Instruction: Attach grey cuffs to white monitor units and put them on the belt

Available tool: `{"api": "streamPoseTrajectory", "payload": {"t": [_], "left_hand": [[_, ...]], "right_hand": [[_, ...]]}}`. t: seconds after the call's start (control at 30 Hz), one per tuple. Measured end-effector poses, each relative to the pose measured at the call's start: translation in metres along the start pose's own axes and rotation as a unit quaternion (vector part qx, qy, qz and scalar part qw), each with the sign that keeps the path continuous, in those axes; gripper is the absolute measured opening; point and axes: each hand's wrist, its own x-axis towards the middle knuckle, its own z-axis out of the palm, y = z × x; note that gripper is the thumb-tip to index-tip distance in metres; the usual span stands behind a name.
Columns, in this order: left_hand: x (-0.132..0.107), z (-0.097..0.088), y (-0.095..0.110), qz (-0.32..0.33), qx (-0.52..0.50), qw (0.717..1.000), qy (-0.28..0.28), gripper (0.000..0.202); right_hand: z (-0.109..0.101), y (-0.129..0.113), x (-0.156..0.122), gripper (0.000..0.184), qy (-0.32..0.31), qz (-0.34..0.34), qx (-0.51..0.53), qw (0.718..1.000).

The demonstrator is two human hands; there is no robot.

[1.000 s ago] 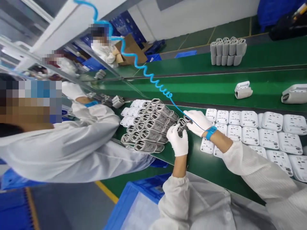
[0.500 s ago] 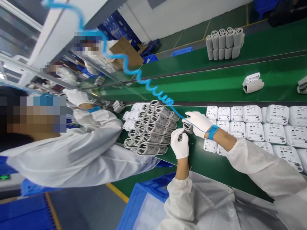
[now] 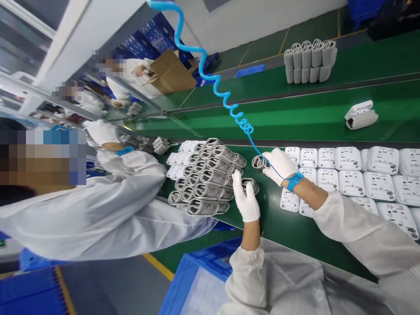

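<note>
My left hand (image 3: 246, 199), in a white glove, has its thumb and fingers apart. Close beside its fingers a rolled grey cuff (image 3: 252, 186) lies on the green bench. My right hand (image 3: 281, 165), gloved and wearing a blue wrist strap (image 3: 294, 180), has its fingers closed at another rolled grey cuff (image 3: 258, 162), whose right end they hide. Left of both hands rises a stack of rolled grey cuffs (image 3: 211, 177), some with white device bodies showing. Rows of white devices (image 3: 351, 183) lie to the right, partly behind my right forearm.
A blue coiled cord (image 3: 226, 94) hangs across the view to my right wrist. One cuffed device (image 3: 361, 116) sits on the green conveyor (image 3: 278, 118); several rolled cuffs (image 3: 310, 61) stand beyond. A co-worker's sleeve (image 3: 131, 192) is at left, a blue crate (image 3: 185, 280) below.
My left hand's fingers have spread away from the nearer cuff. My right hand has shifted slightly right and up. The conveyor's device has moved right, and the coiled cord has swung right.
</note>
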Motion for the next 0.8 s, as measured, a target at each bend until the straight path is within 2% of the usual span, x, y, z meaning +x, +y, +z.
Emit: {"api": "streamPoseTrajectory", "payload": {"t": [0.13, 0.3, 0.4, 0.47, 0.53, 0.67, 0.73, 0.8], "left_hand": [[0.002, 0.000, 0.000, 0.012, 0.028, 0.999, 0.012, 0.047], [0.005, 0.002, -0.005, 0.029, 0.060, 0.998, 0.002, 0.051], [0.006, 0.004, -0.008, 0.038, 0.055, 0.998, -0.006, 0.040], [0.007, 0.006, -0.008, 0.047, 0.036, 0.998, 0.013, 0.032], [0.009, 0.008, -0.008, 0.054, 0.023, 0.998, 0.033, 0.025], [0.014, 0.012, -0.008, 0.052, 0.024, 0.998, 0.033, 0.023], [0.016, 0.012, -0.010, 0.040, 0.015, 0.998, 0.043, 0.025], [0.015, 0.010, -0.012, 0.025, 0.005, 0.998, 0.051, 0.024]], "right_hand": [[-0.001, -0.001, 0.000, 0.032, -0.009, -0.024, 0.001, 1.000], [0.010, 0.001, 0.001, 0.020, -0.069, -0.139, 0.053, 0.986], [0.014, 0.005, 0.002, 0.021, -0.063, -0.196, 0.095, 0.974], [0.015, 0.007, 0.002, 0.023, -0.057, -0.214, 0.114, 0.968], [0.016, 0.005, 0.000, 0.024, -0.043, -0.200, 0.125, 0.971], [0.013, 0.001, -0.001, 0.031, 0.018, -0.083, 0.169, 0.982], [0.007, 0.004, 0.003, 0.035, 0.062, -0.012, 0.218, 0.974], [-0.002, 0.013, 0.010, 0.038, 0.101, 0.054, 0.281, 0.953]]}}
